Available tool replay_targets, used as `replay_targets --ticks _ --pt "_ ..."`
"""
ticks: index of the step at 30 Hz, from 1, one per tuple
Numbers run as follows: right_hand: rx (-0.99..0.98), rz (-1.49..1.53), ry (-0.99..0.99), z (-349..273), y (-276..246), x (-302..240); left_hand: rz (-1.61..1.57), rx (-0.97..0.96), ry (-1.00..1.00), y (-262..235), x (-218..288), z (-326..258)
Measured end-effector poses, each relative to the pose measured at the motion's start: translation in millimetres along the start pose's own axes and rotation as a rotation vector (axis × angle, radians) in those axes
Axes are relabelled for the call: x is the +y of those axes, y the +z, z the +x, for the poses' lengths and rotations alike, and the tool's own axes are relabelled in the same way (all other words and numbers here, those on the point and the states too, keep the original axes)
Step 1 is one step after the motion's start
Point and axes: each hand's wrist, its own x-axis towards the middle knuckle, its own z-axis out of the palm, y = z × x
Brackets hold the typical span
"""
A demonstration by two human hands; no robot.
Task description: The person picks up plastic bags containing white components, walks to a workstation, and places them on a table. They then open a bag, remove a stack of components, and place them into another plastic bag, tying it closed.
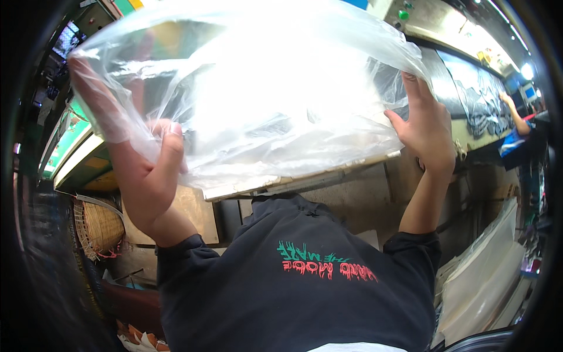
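Observation:
A large see-through plastic bag (281, 126) is stretched between my raised hands, over a bright white surface washed out by glare. Under its lower side runs the pale edge of a flat board or sheet (305, 176). My left hand (143, 161) has long fingers reaching up inside the film, while the thumb and a bent finger close on a fold of it. On the other side, my right hand (427, 126) slips its straightened fingers under the bag's rim, thumb held apart. What lies beneath the film cannot be made out.
At left stand a green-edged machine or table (67, 138) and a woven basket (99, 226). Pale sheets (481, 270) lean at lower right. Farther right, a co-worker's arm (516, 117) reaches to a bench with dark pieces (484, 105). A green button (403, 14) sits on equipment behind.

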Motion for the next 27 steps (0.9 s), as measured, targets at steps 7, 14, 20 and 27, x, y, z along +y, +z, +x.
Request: replay_targets --ticks 7,14,20,27 --pt "-0.023 -0.002 -0.041 75.6 22.6 2.1 0.068 -0.053 0.328 -6.3 -26.1 64.8" --pt "0.013 0.633 -0.563 159.0 67.2 -54.2 0.406 -0.312 0.485 39.8 -85.4 80.7" --pt "0.24 0.857 -0.896 188.5 77.7 -82.5 1.268 -0.136 0.32 49.4 -231.7 93.1" --pt "0.057 0.746 -0.118 196.3 218.6 33.7 0.714 -1.074 -0.735 -0.9 -374.0 9.1"
